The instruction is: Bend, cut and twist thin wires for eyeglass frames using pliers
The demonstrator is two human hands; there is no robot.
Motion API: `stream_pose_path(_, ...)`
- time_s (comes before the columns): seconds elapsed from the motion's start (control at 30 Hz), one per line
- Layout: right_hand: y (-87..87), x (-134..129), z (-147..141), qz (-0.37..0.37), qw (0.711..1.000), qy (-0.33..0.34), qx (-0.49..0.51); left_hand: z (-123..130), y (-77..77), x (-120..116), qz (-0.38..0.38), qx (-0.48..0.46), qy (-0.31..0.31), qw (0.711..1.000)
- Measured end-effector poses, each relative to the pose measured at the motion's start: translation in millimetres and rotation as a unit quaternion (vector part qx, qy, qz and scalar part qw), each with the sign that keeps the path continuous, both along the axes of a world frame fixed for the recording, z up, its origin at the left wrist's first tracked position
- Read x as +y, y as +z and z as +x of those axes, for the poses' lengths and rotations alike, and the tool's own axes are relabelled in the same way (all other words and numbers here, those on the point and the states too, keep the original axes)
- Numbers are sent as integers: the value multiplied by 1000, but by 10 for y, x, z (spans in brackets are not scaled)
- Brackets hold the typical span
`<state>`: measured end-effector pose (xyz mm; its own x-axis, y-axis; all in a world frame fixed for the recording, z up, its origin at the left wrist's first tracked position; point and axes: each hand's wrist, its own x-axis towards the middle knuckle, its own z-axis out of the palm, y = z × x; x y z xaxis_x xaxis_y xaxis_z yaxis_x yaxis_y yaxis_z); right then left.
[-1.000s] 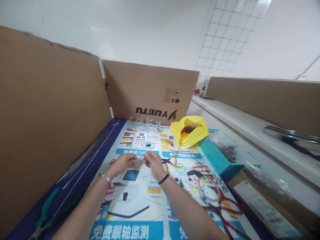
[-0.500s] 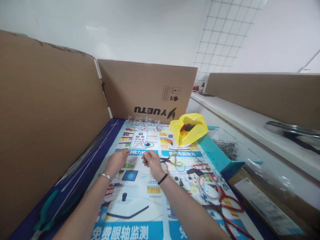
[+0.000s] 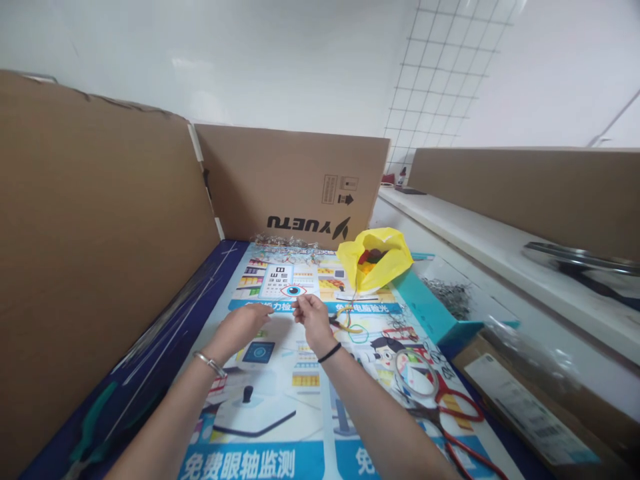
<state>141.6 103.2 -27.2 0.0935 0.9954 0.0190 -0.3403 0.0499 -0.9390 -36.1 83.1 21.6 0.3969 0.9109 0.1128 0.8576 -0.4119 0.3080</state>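
Above the middle of a printed poster sheet [image 3: 280, 407], my left hand [image 3: 244, 329] is closed, its fingertips pinched together and pointing right. Close beside it, my right hand [image 3: 313, 323] makes a pinch with thumb and forefinger, pointing left. A narrow gap separates the two sets of fingertips. Whatever they pinch is too thin to make out. Just right of my right hand lie yellow-handled pliers [image 3: 350, 328], partly behind it. A thin green wire loop [image 3: 359, 334] rests by the pliers.
A yellow bag [image 3: 357, 267] with coloured pieces stands behind the pliers. Right of it, a teal box [image 3: 443, 323] holds dark metal bits. Red-handled scissors [image 3: 467, 407] lie front right, green-handled pliers [image 3: 90, 427] front left. Cardboard panels [image 3: 240, 180] wall the back and left.
Both hands have shifted slightly right, and my left hand has turned flatter. A thin strand seen near my left fingertips before is no longer distinct. The view has moved slightly.
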Motion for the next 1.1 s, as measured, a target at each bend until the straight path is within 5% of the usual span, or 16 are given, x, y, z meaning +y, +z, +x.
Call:
stream_pose_path(0.3,70,-18,91,30,974,67,-215,-107,35,-29,160,140,56,976)
stream_pose_path(0.4,145,-47,148,83,947,25,-309,-154,13,-17,175,149,73,971)
stream_pose_path(0.47,207,-79,171,170,876,-30,-450,-149,3,-18,174,148,70,971)
stream_pose_path(0.57,259,-111,186,265,682,-71,-678,-96,8,-40,175,140,47,973)
stream_pose_path(0.67,248,-114,191,265,590,-46,-762,-42,21,-66,182,131,23,974)
stream_pose_path(0.8,220,-112,176,269,566,-25,-779,-40,-11,-57,170,123,32,977)
stream_pose_path(1.1,208,-156,137,266,562,-17,-783,-97,-122,-11,175,115,77,975)
